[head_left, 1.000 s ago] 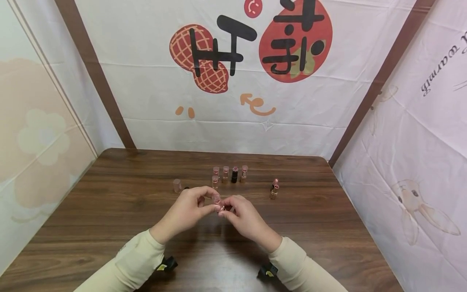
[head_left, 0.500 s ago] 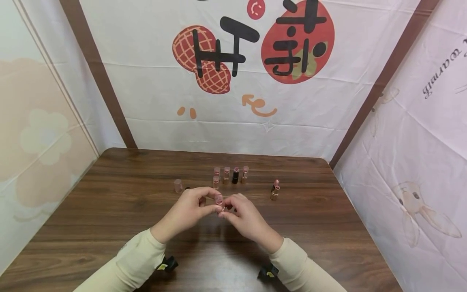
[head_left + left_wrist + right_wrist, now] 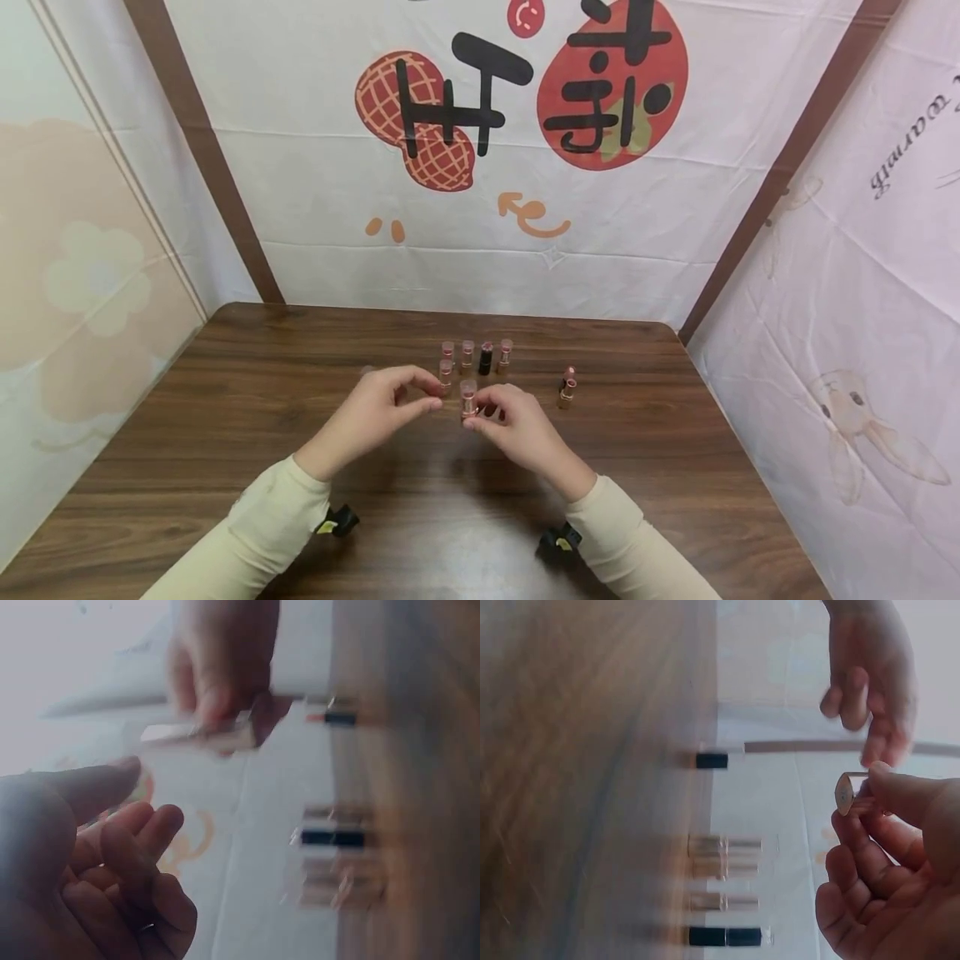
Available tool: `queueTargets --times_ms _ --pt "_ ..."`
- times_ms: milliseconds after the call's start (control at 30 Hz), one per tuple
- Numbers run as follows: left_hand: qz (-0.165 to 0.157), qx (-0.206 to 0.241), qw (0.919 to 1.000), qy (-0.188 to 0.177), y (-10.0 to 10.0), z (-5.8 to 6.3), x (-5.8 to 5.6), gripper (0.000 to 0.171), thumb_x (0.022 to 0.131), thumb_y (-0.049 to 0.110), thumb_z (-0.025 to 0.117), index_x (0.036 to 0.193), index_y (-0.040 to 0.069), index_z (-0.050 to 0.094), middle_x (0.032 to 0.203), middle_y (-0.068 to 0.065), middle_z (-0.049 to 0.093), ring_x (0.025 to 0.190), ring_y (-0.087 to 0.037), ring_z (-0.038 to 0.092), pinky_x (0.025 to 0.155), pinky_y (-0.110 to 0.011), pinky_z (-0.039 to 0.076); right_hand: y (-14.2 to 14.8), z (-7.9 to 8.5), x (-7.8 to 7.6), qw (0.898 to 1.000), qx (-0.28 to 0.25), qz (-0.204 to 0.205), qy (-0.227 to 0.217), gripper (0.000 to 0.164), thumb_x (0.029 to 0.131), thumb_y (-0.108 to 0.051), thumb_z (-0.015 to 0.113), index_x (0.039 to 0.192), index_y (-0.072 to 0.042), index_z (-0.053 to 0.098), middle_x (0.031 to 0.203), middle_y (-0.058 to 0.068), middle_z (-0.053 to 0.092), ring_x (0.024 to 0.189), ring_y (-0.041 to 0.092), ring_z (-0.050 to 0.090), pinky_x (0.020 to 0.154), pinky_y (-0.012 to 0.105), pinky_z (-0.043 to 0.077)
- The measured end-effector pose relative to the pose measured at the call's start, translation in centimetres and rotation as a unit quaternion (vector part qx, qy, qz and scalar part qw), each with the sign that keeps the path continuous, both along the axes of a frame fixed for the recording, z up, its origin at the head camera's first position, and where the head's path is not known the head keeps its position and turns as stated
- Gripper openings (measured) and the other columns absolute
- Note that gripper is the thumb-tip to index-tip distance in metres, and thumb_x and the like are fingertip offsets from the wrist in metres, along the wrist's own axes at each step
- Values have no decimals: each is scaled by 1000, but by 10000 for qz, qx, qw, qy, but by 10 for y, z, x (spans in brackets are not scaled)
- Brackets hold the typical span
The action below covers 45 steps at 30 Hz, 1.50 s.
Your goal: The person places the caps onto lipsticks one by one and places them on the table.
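Observation:
My right hand (image 3: 521, 425) pinches a lipstick with a clear cap (image 3: 468, 400) between thumb and fingers, upright above the table. The right wrist view shows the round base of this lipstick (image 3: 845, 793). My left hand (image 3: 375, 417) is just to its left, thumb and fingers apart with nothing between them. In the left wrist view its fingers are loosely bent, and the held lipstick (image 3: 202, 739) is beyond the thumb tip. Behind the hands stands another clear-capped lipstick (image 3: 446, 377), close to the left fingertips in the head view.
Farther back, a row holds several upright lipsticks, among them a black one (image 3: 486, 358) and a clear-capped one (image 3: 506, 357). Two lipsticks without caps (image 3: 567, 392) stand at the right. A clear cap (image 3: 367, 370) is mostly hidden behind the left hand. A printed cloth (image 3: 480, 275) hangs behind the table.
Both hands were on the lipstick together. The left hand has let go and moved slightly left and away, while the right hand has carried the lipstick a little right and forward.

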<state>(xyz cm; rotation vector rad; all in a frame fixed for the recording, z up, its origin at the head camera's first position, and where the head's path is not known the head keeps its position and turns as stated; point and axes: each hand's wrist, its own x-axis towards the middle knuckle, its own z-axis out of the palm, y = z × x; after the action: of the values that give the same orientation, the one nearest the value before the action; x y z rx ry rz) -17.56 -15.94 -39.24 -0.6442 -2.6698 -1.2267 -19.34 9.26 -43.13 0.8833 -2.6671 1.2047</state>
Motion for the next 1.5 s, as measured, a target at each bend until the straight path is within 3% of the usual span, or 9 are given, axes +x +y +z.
queueTargets --times_ms 300,567,767,933,1100,1300,1500 --pt "638 -74 9978 -189 -42 5 -21 20 97 32 73 114 21 71 98 5 73 63 -18 54 55 -29 45 11 -8 -24 9968 -262 -680 -318 17 89 -29 82 99 -21 71 89 -8 68 75 15 62 65 27 51" --pt "907 50 9950 -423 -69 0 -33 28 100 36 68 120 16 68 99 -3 75 75 -18 71 70 -36 54 3 -14 -48 9952 -259 -852 -395 17 89 -30 82 100 -22 71 89 -10 69 78 10 62 70 30 52" --pt "1136 -223 9928 -313 -83 -3 -39 30 100 39 67 119 16 69 111 -4 74 89 -22 69 73 -37 52 -6 -20 -65 9947 -153 -892 -481 20 89 -30 82 102 -19 72 92 -6 70 79 10 61 70 30 51" --pt "1202 -381 9912 -404 -93 -8 -44 33 100 40 67 121 14 69 115 -7 73 93 -23 68 73 -38 51 -15 -28 -77 9939 76 -983 -503 17 90 -27 81 98 -17 71 91 -4 71 78 11 61 69 30 51" --pt "1208 -497 9898 -564 -101 -19 -51 36 100 40 68 124 12 67 122 -12 70 105 -30 67 83 -45 52 -23 -35 -84 9903 471 -1097 -710 17 90 -29 81 99 -18 71 92 -6 72 80 10 63 73 32 53" --pt "1193 -579 9886 -715 -107 -32 -60 38 100 38 69 126 11 65 126 -14 68 120 -38 60 97 -58 46 -31 -38 -85 9852 656 -1276 -934 20 90 -28 81 103 -16 72 97 -4 73 90 14 68 82 37 55" --pt "1186 -672 9872 -828 -110 -39 -64 37 99 30 70 129 8 63 131 -16 65 125 -41 57 99 -59 45 -36 -38 -85 9827 790 -1366 -969 23 89 -26 82 105 -12 72 97 0 73 88 16 66 81 38 54"
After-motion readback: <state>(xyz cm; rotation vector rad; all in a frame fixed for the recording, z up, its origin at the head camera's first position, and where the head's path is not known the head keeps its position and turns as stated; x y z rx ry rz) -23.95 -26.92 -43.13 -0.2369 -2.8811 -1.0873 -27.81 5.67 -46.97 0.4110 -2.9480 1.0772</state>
